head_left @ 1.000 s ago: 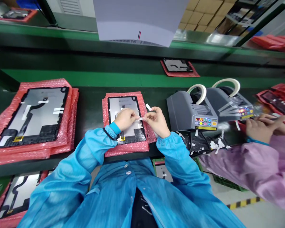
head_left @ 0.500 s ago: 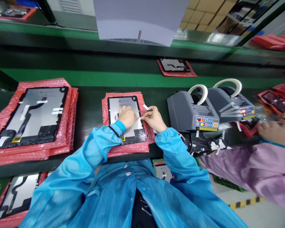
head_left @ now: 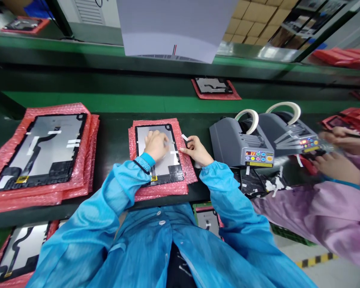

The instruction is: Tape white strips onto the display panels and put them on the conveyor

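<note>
A tablet screen panel [head_left: 163, 176], silver-backed with a black frame, lies on red bubble wrap [head_left: 180, 188] in front of me. My left hand [head_left: 156, 146] rests over the panel's upper middle, fingers bent and apart, hiding part of the dark flex cable beneath. A short white tape piece [head_left: 174, 152] is stuck at the panel's right edge. Just right of that edge, my right hand [head_left: 199, 151] is closed, with a small white tape strip [head_left: 185, 137] sticking out at its fingertips. How the fingers grip the strip is not clear.
Two grey tape dispensers [head_left: 238, 140] [head_left: 288, 128] stand at right. A similar panel [head_left: 45, 140] lies on stacked red bubble wrap at left; another panel [head_left: 214, 85] sits at the back. A co-worker's hands [head_left: 337, 166] and purple sleeve are at far right. Tape scraps [head_left: 276, 185] lie below the dispensers.
My left hand has moved up and left from the panel's right edge. My right hand has drawn slightly away from the tape piece there. The co-worker's hands have moved.
</note>
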### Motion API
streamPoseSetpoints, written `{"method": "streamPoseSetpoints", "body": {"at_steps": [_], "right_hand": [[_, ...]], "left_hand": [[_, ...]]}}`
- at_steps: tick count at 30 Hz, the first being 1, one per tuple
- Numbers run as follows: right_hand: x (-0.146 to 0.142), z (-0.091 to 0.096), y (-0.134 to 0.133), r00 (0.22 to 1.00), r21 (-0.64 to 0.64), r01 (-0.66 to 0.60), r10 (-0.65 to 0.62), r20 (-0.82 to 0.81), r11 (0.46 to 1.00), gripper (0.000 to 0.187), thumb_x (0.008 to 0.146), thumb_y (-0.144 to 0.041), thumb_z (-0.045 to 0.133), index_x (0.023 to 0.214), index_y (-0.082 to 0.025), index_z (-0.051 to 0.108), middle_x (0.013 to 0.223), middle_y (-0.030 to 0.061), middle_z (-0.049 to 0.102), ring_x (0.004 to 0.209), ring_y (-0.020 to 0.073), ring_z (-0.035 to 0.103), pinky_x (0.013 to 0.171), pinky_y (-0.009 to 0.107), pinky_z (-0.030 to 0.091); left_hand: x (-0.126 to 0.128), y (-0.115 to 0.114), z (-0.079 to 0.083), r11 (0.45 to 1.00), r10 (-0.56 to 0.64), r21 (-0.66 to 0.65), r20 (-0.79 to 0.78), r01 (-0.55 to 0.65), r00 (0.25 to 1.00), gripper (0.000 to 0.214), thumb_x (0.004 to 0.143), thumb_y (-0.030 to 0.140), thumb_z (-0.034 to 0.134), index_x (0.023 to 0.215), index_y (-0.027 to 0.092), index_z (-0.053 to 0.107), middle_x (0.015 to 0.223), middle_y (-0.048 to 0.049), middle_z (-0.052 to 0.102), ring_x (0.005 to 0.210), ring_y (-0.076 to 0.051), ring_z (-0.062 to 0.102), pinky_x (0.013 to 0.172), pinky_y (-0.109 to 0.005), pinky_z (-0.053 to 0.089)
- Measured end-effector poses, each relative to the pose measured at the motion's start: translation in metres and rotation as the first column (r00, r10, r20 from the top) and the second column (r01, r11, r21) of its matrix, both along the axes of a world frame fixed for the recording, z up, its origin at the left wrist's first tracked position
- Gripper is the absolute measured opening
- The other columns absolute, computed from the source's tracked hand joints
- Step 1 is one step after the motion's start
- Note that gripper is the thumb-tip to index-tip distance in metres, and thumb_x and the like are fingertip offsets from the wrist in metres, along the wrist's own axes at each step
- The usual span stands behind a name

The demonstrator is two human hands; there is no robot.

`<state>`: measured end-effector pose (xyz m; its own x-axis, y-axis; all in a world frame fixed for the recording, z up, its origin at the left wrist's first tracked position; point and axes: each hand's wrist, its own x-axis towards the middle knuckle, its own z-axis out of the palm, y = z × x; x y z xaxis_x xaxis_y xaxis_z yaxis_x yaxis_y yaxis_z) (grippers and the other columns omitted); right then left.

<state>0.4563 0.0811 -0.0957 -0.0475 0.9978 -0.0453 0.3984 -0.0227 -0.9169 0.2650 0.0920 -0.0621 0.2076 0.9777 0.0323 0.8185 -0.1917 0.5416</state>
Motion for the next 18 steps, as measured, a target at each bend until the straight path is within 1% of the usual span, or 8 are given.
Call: {"method": "streamPoseSetpoints", "body": {"at_steps": [2,3,5,8,10,13,15,18], "right_hand": [[0.000,0.011,-0.002,0.994,0.063,-0.108,0.110,-0.022,0.992,0.035,0.073,-0.051,0.061,0.087,-0.022,0.046,0.068,-0.0050,0.044,0.062,0.0120,0.042,0.062,0.026,0.036],[-0.001,0.018,-0.004,0.985,0.091,-0.168,0.170,-0.009,0.982,0.032,0.078,-0.052,0.055,0.085,-0.022,0.048,0.070,-0.0031,0.046,0.065,0.0130,0.043,0.064,0.027,0.037],[-0.004,0.031,-0.006,0.964,0.121,-0.264,0.260,0.048,0.957,0.032,0.082,-0.054,0.050,0.080,-0.022,0.050,0.073,-0.0008,0.050,0.069,0.0147,0.045,0.068,0.028,0.037],[-0.009,0.045,-0.007,0.938,0.129,-0.338,0.323,0.125,0.932,0.032,0.084,-0.052,0.049,0.078,-0.021,0.051,0.073,0.0001,0.051,0.071,0.0158,0.047,0.070,0.029,0.038],[-0.011,0.049,-0.007,0.930,0.131,-0.356,0.337,0.146,0.925,0.029,0.086,-0.049,0.048,0.077,-0.021,0.052,0.072,0.0004,0.053,0.072,0.0160,0.049,0.071,0.029,0.039],[-0.010,0.047,-0.006,0.930,0.136,-0.352,0.331,0.158,0.926,0.025,0.087,-0.043,0.049,0.075,-0.020,0.053,0.072,0.0008,0.055,0.072,0.0160,0.051,0.071,0.030,0.041],[-0.008,0.043,-0.006,0.944,0.122,-0.315,0.297,0.142,0.941,0.023,0.086,-0.041,0.051,0.077,-0.020,0.056,0.074,0.0014,0.058,0.072,0.0160,0.053,0.071,0.030,0.042],[-0.005,0.036,-0.004,0.976,0.083,-0.210,0.204,0.080,0.974,0.023,0.082,-0.042,0.057,0.083,-0.019,0.059,0.076,0.0020,0.061,0.070,0.0155,0.054,0.068,0.029,0.044]], "left_hand": [[-0.006,0.007,0.004,0.998,-0.065,0.018,0.092,0.064,0.994,0.011,0.082,0.028,0.059,0.086,0.019,0.064,0.091,-0.0061,0.059,0.097,-0.025,0.050,0.088,-0.041,0.037],[-0.009,0.010,0.006,0.993,-0.116,0.032,0.134,0.112,0.984,0.013,0.084,0.030,0.057,0.087,0.019,0.064,0.089,-0.0048,0.060,0.094,-0.022,0.050,0.089,-0.039,0.037],[-0.012,0.014,0.008,0.978,-0.206,0.058,0.183,0.198,0.961,0.016,0.086,0.032,0.056,0.087,0.020,0.065,0.087,-0.0032,0.060,0.091,-0.020,0.050,0.090,-0.037,0.036],[-0.012,0.015,0.010,0.966,-0.260,0.041,0.168,0.257,0.951,0.017,0.085,0.034,0.057,0.080,0.019,0.065,0.086,-0.0032,0.062,0.092,-0.021,0.050,0.090,-0.037,0.035],[-0.010,0.014,0.010,0.961,-0.276,0.003,0.137,0.278,0.951,0.018,0.085,0.033,0.057,0.077,0.018,0.064,0.085,-0.0036,0.062,0.092,-0.021,0.050,0.090,-0.038,0.035],[-0.008,0.013,0.010,0.958,-0.281,-0.033,0.110,0.286,0.953,0.019,0.087,0.032,0.054,0.077,0.018,0.063,0.085,-0.0042,0.062,0.093,-0.022,0.050,0.089,-0.039,0.035],[-0.007,0.013,0.008,0.960,-0.270,-0.051,0.102,0.276,0.958,0.021,0.088,0.031,0.051,0.078,0.018,0.063,0.087,-0.0045,0.062,0.093,-0.022,0.050,0.087,-0.038,0.036],[-0.006,0.013,0.004,0.968,-0.234,-0.074,0.096,0.241,0.968,0.021,0.090,0.030,0.048,0.081,0.018,0.063,0.089,-0.0049,0.062,0.090,-0.021,0.052,0.085,-0.037,0.038]]}}
